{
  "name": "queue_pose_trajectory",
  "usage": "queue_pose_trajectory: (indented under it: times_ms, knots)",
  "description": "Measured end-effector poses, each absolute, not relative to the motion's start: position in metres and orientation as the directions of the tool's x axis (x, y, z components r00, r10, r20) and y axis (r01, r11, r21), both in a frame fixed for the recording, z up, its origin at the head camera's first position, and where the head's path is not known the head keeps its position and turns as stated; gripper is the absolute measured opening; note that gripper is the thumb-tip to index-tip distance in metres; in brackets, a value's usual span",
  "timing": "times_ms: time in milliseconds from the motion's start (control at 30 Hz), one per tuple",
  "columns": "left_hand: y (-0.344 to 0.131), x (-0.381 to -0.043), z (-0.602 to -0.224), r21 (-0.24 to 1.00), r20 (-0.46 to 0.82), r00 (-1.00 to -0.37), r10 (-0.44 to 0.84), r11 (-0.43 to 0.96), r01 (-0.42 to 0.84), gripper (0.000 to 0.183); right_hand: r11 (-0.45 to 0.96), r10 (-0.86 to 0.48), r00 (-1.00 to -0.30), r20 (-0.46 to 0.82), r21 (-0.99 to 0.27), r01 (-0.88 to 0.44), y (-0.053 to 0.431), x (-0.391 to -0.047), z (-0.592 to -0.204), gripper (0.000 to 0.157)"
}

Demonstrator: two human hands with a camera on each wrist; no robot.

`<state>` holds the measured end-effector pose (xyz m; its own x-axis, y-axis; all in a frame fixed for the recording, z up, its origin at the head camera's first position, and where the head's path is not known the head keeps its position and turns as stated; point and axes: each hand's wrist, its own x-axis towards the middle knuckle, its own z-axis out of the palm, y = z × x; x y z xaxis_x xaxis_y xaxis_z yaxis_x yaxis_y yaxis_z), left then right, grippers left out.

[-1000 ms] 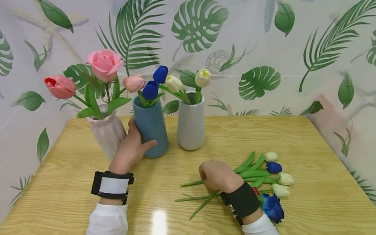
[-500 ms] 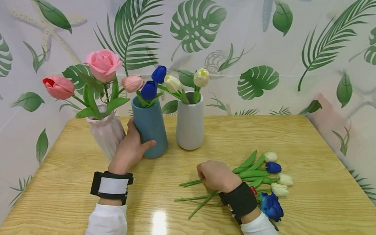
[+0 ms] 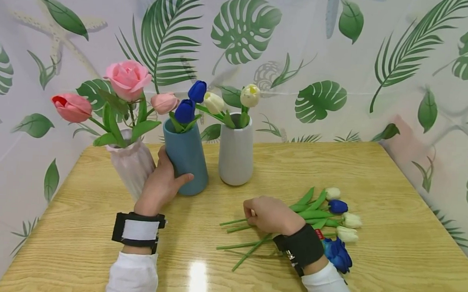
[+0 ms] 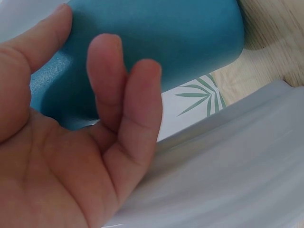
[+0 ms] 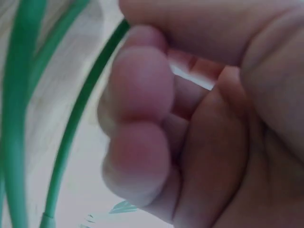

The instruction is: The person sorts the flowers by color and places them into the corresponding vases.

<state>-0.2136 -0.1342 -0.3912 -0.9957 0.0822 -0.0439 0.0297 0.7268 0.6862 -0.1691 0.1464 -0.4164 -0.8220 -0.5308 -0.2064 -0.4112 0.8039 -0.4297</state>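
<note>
My left hand point(image 3: 162, 184) holds the blue vase point(image 3: 188, 161) low on its side, thumb across the front. In the left wrist view, the thumb and some fingers point(image 4: 140, 95) curve by the blue vase point(image 4: 166, 38). Two blue tulips point(image 3: 185, 111) stand in that vase. My right hand point(image 3: 272, 215) is over the stems of the flowers lying on the table. In the right wrist view, its thumb and forefinger pinch one green stem point(image 5: 80, 114). That stem's blossom cannot be told. The lying bunch has several white tulips point(image 3: 351, 220), a blue tulip point(image 3: 338, 206) and a blue rose point(image 3: 337, 254).
A pale ribbed vase point(image 3: 129, 165) with a pink rose point(image 3: 128, 79) and pink tulips stands left of the blue vase. To its right is a white vase point(image 3: 236, 155) with white tulips point(image 3: 250, 95). A leaf-printed cloth point(image 3: 339, 59) hangs behind the wooden table point(image 3: 401, 258).
The pinched stem has come slightly apart from the one beside it, and several blossoms have shifted a little left. My left hand keeps its hold on the blue vase.
</note>
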Motion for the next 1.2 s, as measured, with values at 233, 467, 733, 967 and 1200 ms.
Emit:
queue_pose_trajectory:
  times_ms: [233,467,733,967,1200]
  knots:
    - [-0.133,-0.213,-0.391,0.680,-0.043,-0.996,0.082,0.732,0.031,0.105,0.797,-0.533,-0.841,-0.091,-0.386,-0.464,0.144,-0.169,-0.420,0.009]
    - [-0.132,-0.213,-0.391,0.667,-0.053,-0.995,0.082,0.744,0.026,0.104,0.781,-0.445,-0.892,0.081,-0.452,-0.431,0.136,-0.170,-0.425,0.006]
    - [-0.131,-0.212,-0.392,0.666,-0.045,-0.996,0.083,0.745,0.032,0.104,0.458,-0.171,-0.983,0.069,-0.878,-0.141,0.122,-0.168,-0.429,0.025]
    - [-0.129,-0.203,-0.382,0.499,-0.121,-0.989,0.091,0.866,0.019,0.077,-0.016,0.040,-0.999,0.024,-1.000,-0.025,0.106,-0.163,-0.434,0.037]
    - [-0.122,-0.191,-0.368,0.436,-0.274,-0.925,0.265,0.891,0.126,0.043,-0.360,0.200,-0.971,-0.132,-0.932,0.052,0.089,-0.153,-0.427,0.036]
